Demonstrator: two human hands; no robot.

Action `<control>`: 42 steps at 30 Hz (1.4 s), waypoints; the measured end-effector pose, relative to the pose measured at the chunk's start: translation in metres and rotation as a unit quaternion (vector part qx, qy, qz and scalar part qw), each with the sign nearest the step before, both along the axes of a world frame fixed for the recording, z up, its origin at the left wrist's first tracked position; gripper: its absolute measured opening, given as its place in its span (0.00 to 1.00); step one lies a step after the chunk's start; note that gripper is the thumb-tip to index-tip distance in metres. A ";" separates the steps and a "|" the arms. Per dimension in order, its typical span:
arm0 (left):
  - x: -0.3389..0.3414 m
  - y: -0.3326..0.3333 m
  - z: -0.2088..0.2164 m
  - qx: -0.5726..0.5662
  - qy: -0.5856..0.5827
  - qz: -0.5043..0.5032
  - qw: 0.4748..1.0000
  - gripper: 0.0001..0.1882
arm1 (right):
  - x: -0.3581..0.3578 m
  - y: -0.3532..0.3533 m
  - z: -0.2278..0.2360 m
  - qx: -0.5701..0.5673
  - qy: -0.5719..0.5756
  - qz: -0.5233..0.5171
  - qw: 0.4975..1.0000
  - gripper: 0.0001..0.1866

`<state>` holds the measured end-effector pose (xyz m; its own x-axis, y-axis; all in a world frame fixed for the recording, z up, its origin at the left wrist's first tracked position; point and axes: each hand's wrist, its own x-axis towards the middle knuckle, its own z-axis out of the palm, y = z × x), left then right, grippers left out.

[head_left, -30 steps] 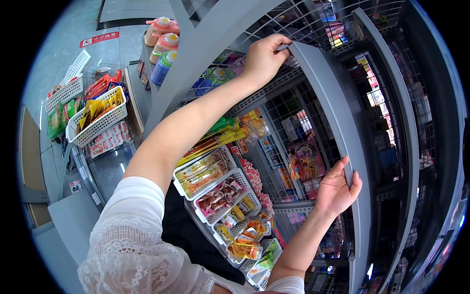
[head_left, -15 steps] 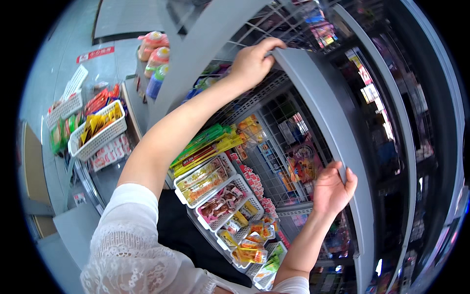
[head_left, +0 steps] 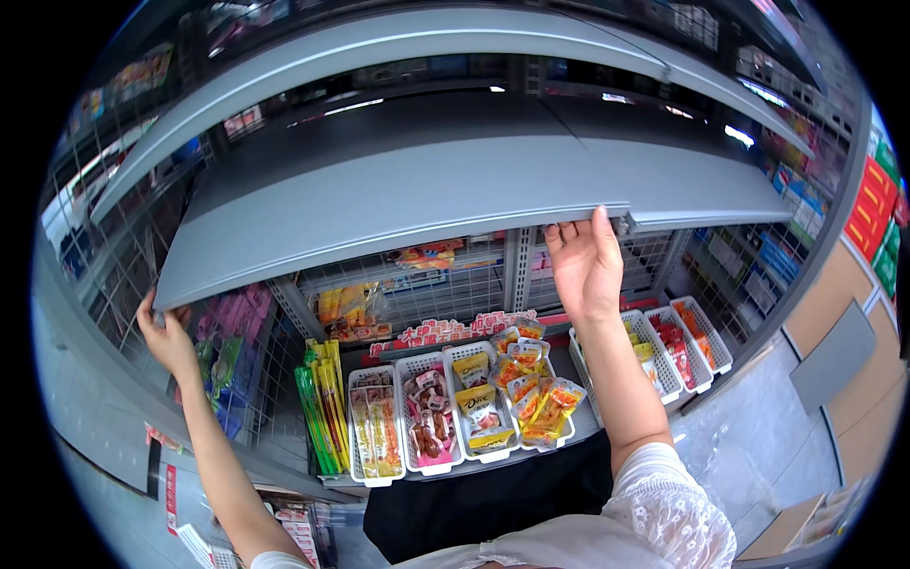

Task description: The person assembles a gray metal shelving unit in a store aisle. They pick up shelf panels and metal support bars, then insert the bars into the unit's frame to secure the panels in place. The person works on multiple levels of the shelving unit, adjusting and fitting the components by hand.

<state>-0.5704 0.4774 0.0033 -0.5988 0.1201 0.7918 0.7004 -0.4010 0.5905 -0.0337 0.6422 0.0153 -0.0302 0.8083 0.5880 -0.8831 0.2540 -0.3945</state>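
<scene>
A long grey metal shelf panel (head_left: 379,185) spans the rack at chest height, its top surface bare. My left hand (head_left: 169,337) has its fingers curled round the panel's front left corner. Farther right, my right hand (head_left: 586,264) pinches the front edge, fingertips underneath and thumb up over the lip. That grip lies close to the joint with a second grey panel (head_left: 706,180), which continues to the right. Below my hands, white plastic baskets of packaged snacks (head_left: 431,412) line the lower shelf.
Yellow and green long packets (head_left: 322,408) stand left of the baskets. More white baskets (head_left: 697,341) sit at the right. Another grey shelf (head_left: 398,43) runs above the panel. Wire mesh (head_left: 90,256) closes the rack's left side. Cardboard (head_left: 844,294) stands on the right.
My view has swung level, so the panel now runs across it. My left hand stays at the panel's left corner. My right hand still holds the front edge.
</scene>
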 end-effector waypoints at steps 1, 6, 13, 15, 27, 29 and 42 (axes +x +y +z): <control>-0.004 0.000 -0.001 -0.001 -0.008 0.000 1.000 0.14 | 0.006 0.002 -0.002 -0.002 0.000 -0.004 1.000 0.14; 0.007 0.006 0.004 -0.018 -0.009 0.061 0.998 0.14 | 0.007 0.003 0.005 -0.027 0.017 -0.035 0.999 0.11; 0.011 0.002 0.007 -0.048 0.034 0.124 0.991 0.18 | 0.019 0.009 0.003 -0.007 -0.034 -0.017 0.999 0.11; 0.018 0.003 0.009 -0.053 0.026 0.120 0.991 0.18 | 0.021 0.010 0.004 -0.008 -0.038 -0.007 0.999 0.10; 0.031 0.004 0.011 -0.138 0.149 0.335 0.920 0.14 | 0.020 0.017 0.000 -0.005 -0.003 0.020 1.000 0.10; 0.022 -0.001 0.011 -0.142 0.125 0.323 0.927 0.15 | 0.018 0.017 -0.001 -0.011 -0.002 0.023 1.000 0.09; 0.033 -0.002 0.012 -0.147 0.174 0.332 0.915 0.14 | 0.032 0.008 -0.021 0.008 0.081 0.080 0.993 0.26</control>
